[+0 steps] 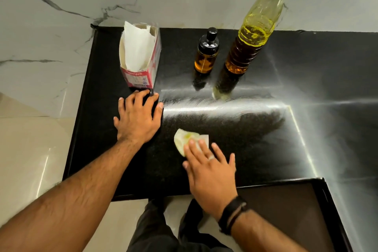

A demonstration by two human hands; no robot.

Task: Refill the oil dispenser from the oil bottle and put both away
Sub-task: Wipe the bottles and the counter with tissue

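A: Head view. Left hand (137, 116) flat on black counter (255, 149), fingers spread, holding nothing. Right hand (208, 166) flat too, pressing oily tissue (189, 139).

B: Task items?

A: Beyond right hand: oil dispenser (206, 54), capped; just beside it, oil bottle (253, 35), red cap on. Tissue box (141, 55) beyond left fingertips.

B: Handling?

A: Prob. slippery w/ oil. Bottle tall, heavy-ish — grab mid-body. Dispenser likely glass, fragile — grab body, not pump.

- Two hands over the tabletop (266, 139): left hand (137, 117) and right hand (210, 172).
- One oil bottle (255, 30), red cap on.
- One oil dispenser (206, 53), black top.
- One tissue box (141, 57), a sheet sticking up.
- One crumpled tissue (186, 139).
- One black wristband (233, 214).
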